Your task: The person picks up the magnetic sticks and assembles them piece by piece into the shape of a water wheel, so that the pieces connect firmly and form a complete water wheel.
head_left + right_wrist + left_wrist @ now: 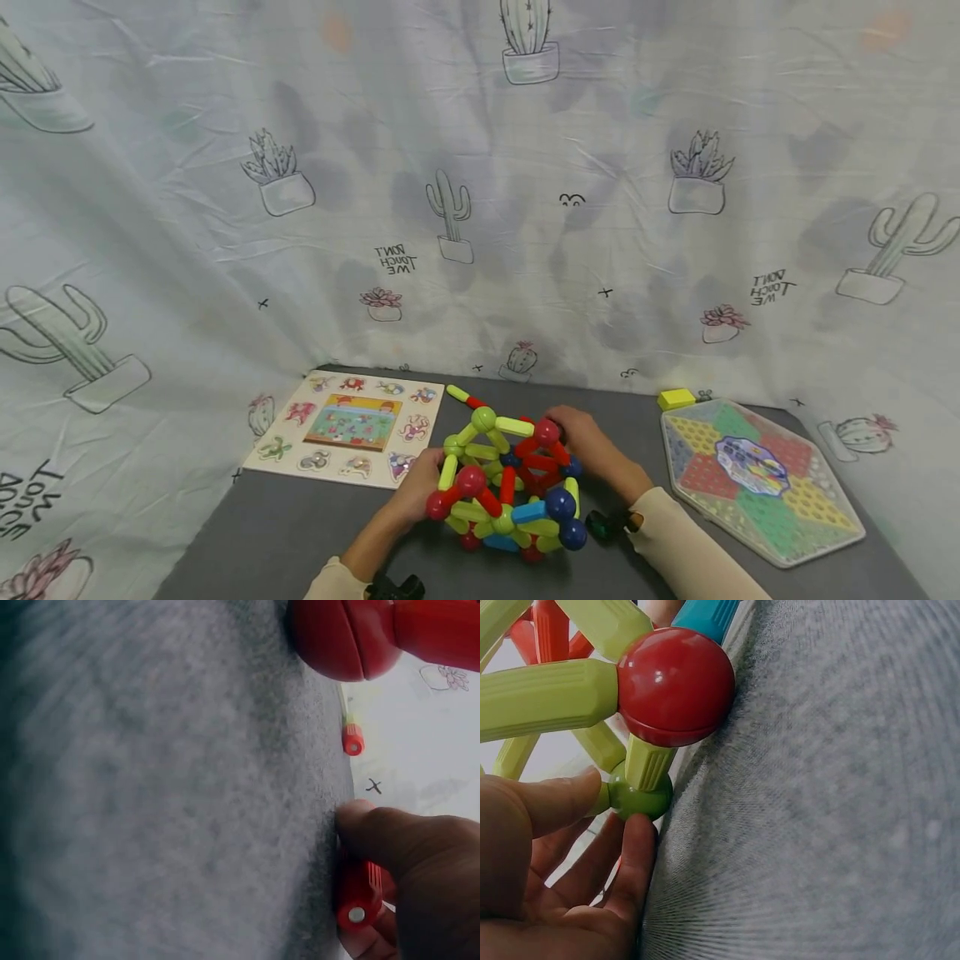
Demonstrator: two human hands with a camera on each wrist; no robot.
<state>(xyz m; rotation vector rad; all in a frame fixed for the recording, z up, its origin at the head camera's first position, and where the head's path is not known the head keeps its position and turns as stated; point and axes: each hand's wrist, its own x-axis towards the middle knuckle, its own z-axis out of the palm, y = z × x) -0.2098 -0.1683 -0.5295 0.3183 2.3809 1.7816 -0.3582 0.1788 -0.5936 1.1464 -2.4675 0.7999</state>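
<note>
A magnetic stick-and-ball structure (507, 483) of yellow-green, red and blue parts stands on the grey tabletop in front of me. My left hand (422, 490) holds its left side; in the left wrist view, thumb and fingers pinch it beside a green ball (641, 796), below a large red ball (676, 686). Behind the structure's right side is my right hand (585, 437), partly hidden in the head view. In the right wrist view it pinches a red magnetic stick (358, 896) with a metal end, low over the tabletop.
A yellow-green stick (458, 393) and a red one lie behind the structure. To the left is a wooden picture puzzle board (300, 457). A hexagonal game board (765, 479) lies at right, with a yellow block (677, 399) behind it. A cactus-print curtain (480, 325) hangs at the back.
</note>
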